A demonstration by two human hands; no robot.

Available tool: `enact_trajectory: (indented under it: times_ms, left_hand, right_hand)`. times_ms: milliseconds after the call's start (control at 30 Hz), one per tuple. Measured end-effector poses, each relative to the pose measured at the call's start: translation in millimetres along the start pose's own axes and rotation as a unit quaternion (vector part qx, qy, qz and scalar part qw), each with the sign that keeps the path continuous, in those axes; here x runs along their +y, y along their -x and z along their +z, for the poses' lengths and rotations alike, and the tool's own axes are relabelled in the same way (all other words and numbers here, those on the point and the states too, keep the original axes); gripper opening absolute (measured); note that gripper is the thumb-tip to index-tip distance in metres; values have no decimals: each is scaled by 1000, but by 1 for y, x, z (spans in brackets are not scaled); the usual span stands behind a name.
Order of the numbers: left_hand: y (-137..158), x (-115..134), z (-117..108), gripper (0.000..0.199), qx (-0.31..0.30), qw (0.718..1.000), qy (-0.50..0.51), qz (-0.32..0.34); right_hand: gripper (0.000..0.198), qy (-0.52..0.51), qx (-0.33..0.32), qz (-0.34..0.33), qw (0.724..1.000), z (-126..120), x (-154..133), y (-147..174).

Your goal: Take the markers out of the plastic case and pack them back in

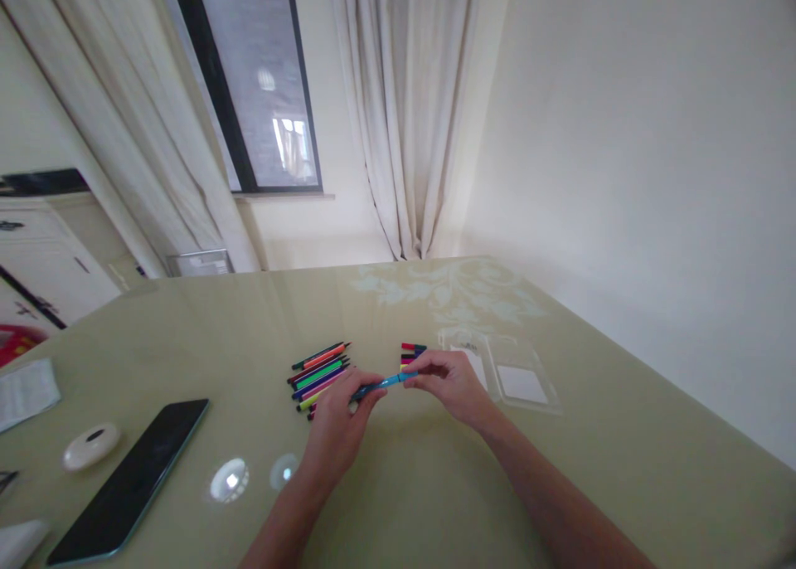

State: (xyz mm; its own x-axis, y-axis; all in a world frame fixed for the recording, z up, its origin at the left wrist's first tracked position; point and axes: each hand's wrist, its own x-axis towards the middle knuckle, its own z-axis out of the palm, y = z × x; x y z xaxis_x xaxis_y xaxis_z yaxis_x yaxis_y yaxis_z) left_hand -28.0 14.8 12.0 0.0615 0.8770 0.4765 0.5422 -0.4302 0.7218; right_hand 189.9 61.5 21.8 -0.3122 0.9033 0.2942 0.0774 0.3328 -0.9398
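Note:
A blue felt-tip pen is held between my hands, lying nearly level above the table. My left hand grips its darker end, and the thumb and forefinger of my right hand pinch the light-blue end. Whether the cap is on or off there, I cannot tell. Just left of my left hand lies a row of coloured felt-tip pens, some with bare tips, partly covered by that hand. Behind my right fingers several small coloured caps are lined up, partly hidden.
An opened clear plastic case with white card inside lies beyond my right wrist. To the left are a dark tablet, a white rounded object and a folded white paper. The glossy table meets a wall at right.

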Motion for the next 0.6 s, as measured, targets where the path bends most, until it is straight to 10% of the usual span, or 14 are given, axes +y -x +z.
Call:
enact_trajectory:
  times_ms: [300, 600]
  left_hand:
    - [7, 14, 13, 12, -165, 983, -76, -39]
    - [13, 8, 13, 11, -309, 945, -69, -85]
  right_hand:
    - [19, 64, -85, 55, 993, -12, -6, -1]
    - [14, 278, 90, 10, 956, -32, 15, -10]
